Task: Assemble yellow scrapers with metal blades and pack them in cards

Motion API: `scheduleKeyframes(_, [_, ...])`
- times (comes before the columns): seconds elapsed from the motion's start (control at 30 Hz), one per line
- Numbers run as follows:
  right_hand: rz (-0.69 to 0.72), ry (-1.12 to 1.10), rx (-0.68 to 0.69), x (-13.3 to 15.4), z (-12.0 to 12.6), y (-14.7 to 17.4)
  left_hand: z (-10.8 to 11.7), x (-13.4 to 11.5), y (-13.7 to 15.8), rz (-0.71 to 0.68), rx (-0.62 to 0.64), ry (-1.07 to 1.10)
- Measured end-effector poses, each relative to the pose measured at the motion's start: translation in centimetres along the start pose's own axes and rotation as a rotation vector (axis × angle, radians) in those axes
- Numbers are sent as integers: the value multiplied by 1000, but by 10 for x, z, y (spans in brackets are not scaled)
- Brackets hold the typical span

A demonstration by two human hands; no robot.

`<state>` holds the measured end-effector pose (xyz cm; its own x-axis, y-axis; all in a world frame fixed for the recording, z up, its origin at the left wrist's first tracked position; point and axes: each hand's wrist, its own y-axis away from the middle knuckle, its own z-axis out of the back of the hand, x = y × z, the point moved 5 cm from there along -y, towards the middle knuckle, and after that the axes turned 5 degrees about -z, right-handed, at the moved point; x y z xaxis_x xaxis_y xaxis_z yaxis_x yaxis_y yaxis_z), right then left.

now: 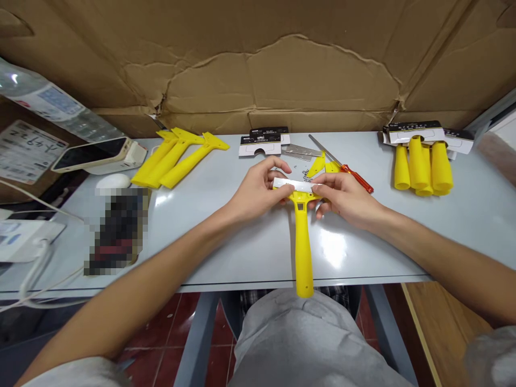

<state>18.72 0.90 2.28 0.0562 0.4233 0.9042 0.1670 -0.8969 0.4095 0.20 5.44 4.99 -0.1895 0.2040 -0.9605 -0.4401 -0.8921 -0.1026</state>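
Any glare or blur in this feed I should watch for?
Head view: bright glare on the table, right of the yellow handle; head view: pixelated patch at left hides what lies there; head view: right sleeve looks blurred.

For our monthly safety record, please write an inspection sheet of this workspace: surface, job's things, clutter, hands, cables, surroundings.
Surface: glossy grey table, light reflecting on it.
Job's things: yellow tool with a pale flat strip at its head; beyond it, small metal parts, loose yellow pieces, flat metal blades and a red-handled screwdriver.
Clutter: phone, white rounded object and a pixelated item, all at the left.
Hands: left hand and right hand both hold the strip at the tool's head.
Cables: white cables at the left edge, loosely laid.
Surroundings: creased cardboard behind, red tiled floor below.
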Motion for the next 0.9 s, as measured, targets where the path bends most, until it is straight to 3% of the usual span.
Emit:
scheduleKeyframes(0.13, [25,25,-9,0,3,-1,1,2,-3,53,17,95])
scheduleKeyframes(0.37, [41,6,-29,0,6,-4,26,4,-16,66,-104,220])
scheduleKeyframes(0.7, [45,14,-51,3,6,-2,18,7,-12,168,142,119])
scheduleKeyframes(0.9, [34,-30,-31,4,5,-2,17,6,-11,131,128,103])
